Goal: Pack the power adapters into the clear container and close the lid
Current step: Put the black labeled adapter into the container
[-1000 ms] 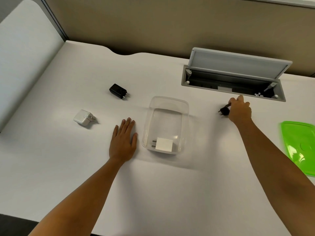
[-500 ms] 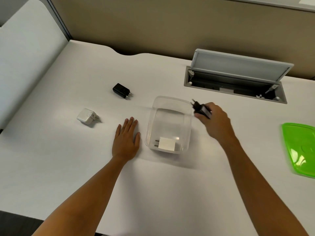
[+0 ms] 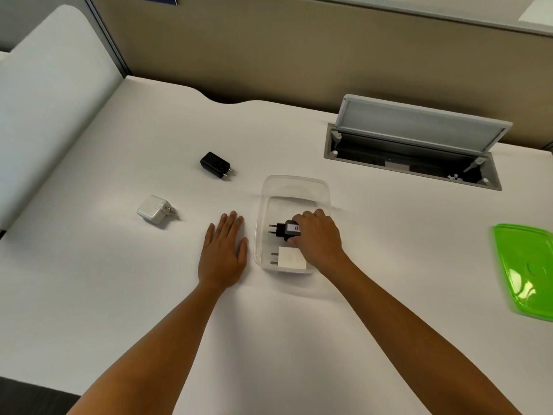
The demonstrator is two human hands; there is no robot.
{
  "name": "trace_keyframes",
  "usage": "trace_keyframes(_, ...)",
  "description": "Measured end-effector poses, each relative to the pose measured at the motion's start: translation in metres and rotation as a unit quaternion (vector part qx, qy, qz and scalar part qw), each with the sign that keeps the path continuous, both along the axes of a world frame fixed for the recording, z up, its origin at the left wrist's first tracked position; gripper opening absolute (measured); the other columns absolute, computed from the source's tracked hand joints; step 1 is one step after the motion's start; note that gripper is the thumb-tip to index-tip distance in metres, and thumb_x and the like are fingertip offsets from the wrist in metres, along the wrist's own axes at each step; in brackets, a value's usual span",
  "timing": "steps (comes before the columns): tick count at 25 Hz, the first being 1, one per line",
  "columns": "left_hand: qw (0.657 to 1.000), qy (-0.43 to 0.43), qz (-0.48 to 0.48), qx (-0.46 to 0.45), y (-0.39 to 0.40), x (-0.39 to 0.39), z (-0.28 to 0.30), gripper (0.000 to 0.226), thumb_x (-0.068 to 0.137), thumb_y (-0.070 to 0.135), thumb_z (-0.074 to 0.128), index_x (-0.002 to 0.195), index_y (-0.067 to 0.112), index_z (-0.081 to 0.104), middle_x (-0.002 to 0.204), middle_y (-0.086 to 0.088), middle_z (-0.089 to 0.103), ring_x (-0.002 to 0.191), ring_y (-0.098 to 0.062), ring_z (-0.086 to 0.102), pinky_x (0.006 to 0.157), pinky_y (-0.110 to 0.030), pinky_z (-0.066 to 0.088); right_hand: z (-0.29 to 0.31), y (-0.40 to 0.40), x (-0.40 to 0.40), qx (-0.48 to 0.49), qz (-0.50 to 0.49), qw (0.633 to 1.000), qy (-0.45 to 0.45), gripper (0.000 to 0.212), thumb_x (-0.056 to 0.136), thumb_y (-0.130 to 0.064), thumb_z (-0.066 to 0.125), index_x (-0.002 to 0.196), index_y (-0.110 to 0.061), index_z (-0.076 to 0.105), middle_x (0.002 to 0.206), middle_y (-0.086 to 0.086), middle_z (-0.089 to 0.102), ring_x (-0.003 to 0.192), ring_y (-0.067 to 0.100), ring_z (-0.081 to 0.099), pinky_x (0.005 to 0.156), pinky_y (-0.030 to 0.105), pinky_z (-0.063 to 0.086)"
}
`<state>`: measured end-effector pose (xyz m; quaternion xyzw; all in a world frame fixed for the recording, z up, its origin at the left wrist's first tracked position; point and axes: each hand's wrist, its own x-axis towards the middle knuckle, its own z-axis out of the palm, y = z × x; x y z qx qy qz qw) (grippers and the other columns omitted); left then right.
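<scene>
The right hand (image 3: 318, 238) pinches a black adapter (image 3: 282, 230) inside the container (image 3: 294, 184), prongs pointing left. 2 adapters wait on the desk (image 3: 389, 280) left, nearer the flat, empty left hand (image 3: 223, 253).

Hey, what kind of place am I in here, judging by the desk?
Most likely an office cubicle. The white desk has a flip-up cable box set into its top, and a tan partition panel runs along the back edge.
</scene>
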<state>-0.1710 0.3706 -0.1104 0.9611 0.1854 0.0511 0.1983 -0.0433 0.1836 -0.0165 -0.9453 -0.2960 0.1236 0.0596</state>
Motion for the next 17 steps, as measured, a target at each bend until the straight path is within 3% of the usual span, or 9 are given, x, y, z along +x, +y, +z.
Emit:
trace_keyframes(4,1.000,-0.005,0.001,-0.003,-0.001,0.000,0.000,0.057,0.102,0.038,0.034,0.156,0.023,0.027,0.166,0.004,0.021,0.154,-0.011,0.010,0.126,-0.038,0.008,-0.008,-0.002,0.000,-0.067,0.049,0.997,-0.011,0.037,0.097,-0.043,0.054,0.125,-0.020,0.061,0.116,0.000,0.066,0.112,0.025,0.056,0.092,0.033,0.035)
trace_keyframes(7,1.000,-0.010,0.001,-0.002,-0.001,0.000,0.001,0.057,0.102,0.037,0.036,0.156,0.022,0.029,0.165,0.003,0.022,0.154,-0.012,0.012,0.126,-0.039,0.009,-0.004,-0.003,0.003,-0.057,0.057,0.997,0.022,0.032,0.102,-0.035,0.045,0.120,-0.020,0.067,0.112,0.002,0.069,0.107,0.025,0.058,0.092,0.034,0.036)
trace_keyframes(9,1.000,-0.014,0.002,-0.003,-0.001,0.000,0.001,0.056,0.101,0.037,0.036,0.155,0.021,0.030,0.165,0.003,0.024,0.154,-0.013,0.013,0.126,-0.039,0.010,0.001,-0.006,0.004,0.024,0.037,0.999,0.016,0.027,0.101,-0.026,0.050,0.117,-0.020,0.072,0.114,0.001,0.072,0.112,0.023,0.058,0.096,0.032,0.038)
trace_keyframes(12,1.000,-0.014,0.002,-0.004,-0.001,0.000,0.001,0.056,0.101,0.036,0.037,0.155,0.022,0.030,0.165,0.003,0.024,0.154,-0.013,0.013,0.126,-0.039,0.010,0.005,-0.019,0.009,0.191,-0.064,0.978,-0.045,0.041,0.096,-0.006,0.055,0.135,-0.017,0.059,0.146,0.002,0.052,0.142,0.023,0.038,0.117,0.036,0.030)
trace_keyframes(14,1.000,-0.014,0.002,-0.004,-0.002,0.000,0.001,0.056,0.101,0.036,0.036,0.155,0.022,0.030,0.165,0.003,0.024,0.154,-0.013,0.013,0.126,-0.039,0.009,0.005,-0.029,0.013,0.259,-0.150,0.954,0.011,0.055,0.097,0.002,0.049,0.147,-0.017,0.043,0.159,0.004,0.032,0.149,0.023,0.027,0.120,0.031,0.026)
trace_keyframes(17,1.000,-0.015,0.001,-0.003,-0.001,-0.001,0.000,0.057,0.101,0.038,0.034,0.156,0.022,0.029,0.165,0.004,0.023,0.154,-0.012,0.012,0.126,-0.038,0.008,-0.002,-0.033,0.009,0.358,-0.226,0.897,0.125,0.066,0.095,0.012,0.039,0.154,-0.018,0.028,0.160,0.003,0.030,0.148,0.020,0.031,0.114,0.017,0.024)
